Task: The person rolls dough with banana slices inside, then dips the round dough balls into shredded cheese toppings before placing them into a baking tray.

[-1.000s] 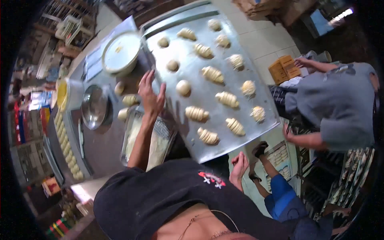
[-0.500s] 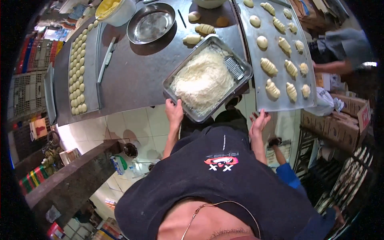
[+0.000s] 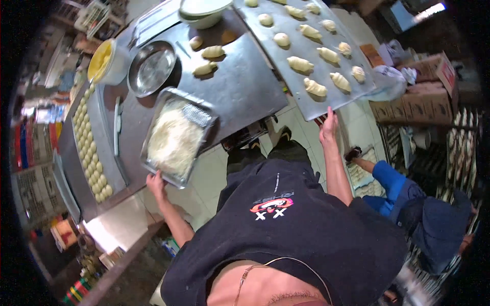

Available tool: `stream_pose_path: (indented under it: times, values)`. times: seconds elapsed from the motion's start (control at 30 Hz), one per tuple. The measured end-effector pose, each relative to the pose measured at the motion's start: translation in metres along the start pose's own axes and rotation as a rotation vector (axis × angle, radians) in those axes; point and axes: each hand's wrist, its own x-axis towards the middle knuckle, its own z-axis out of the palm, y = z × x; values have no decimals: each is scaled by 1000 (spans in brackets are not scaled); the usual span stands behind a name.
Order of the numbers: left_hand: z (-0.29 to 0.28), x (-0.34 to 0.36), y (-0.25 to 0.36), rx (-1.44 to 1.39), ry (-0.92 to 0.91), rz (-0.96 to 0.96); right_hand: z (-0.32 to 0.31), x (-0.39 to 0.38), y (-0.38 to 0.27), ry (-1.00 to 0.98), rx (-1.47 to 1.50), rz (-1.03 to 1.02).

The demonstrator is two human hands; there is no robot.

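Observation:
My left hand (image 3: 156, 184) is closed on the near corner of a rectangular metal pan (image 3: 144, 159). The pan holds a heap of pale, finely shredded food (image 3: 176, 140), and a metal grater (image 3: 198, 115) leans at its far end. My right hand (image 3: 329, 127) grips the near edge of a large baking tray (image 3: 326, 104), thumb above and fingers partly hidden beneath. Rows of shaped dough lie on that tray: ridged rolls (image 3: 315, 87), smooth round balls (image 3: 281, 40), and small shaggy pieces (image 3: 358, 74).
On the metal table (image 3: 245, 97) stand a round pan (image 3: 151, 69), a white bucket of yellow filling (image 3: 108, 64) and bowls (image 3: 204, 15). A tray of small dough balls (image 3: 91, 153) lies left. Another person (image 3: 429, 219) crouches behind my right side. Cardboard boxes (image 3: 413, 104) stand right.
The shredded-food pan has moved left along the table with my left hand. My right hand has closed on the baking tray's edge. My view has turned, and the person at the right has shifted.

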Motion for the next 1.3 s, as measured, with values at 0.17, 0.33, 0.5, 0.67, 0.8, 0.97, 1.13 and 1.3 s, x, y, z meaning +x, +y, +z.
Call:
stream_pose_path:
  times: [0.17,0.33,0.5,0.67,0.8,0.97,1.13,1.3]
  values:
    - [-28,39,-4,529,402,231,3,36,-25,12,219,46]
    - [64,-22,66,448,727,627,-10,59,-11,74,277,5]
    - [253,-129,151,-317,-495,415,-14,23,-21,248,290,35]
    - [342,-215,179,-284,-1243,74,-48,-24,-19,402,52,79]
    - [381,-173,180,-273,-1381,-104,-44,-53,-3,620,-292,40]
    - [396,-161,222,-192,-1422,-38,-23,-107,-18,697,-166,57]
    - [420,-108,227,-192,-1322,-16,-12,-140,9,791,-83,-64]
    - [436,-69,257,-383,-1313,-167,-13,-164,29,792,35,-118]
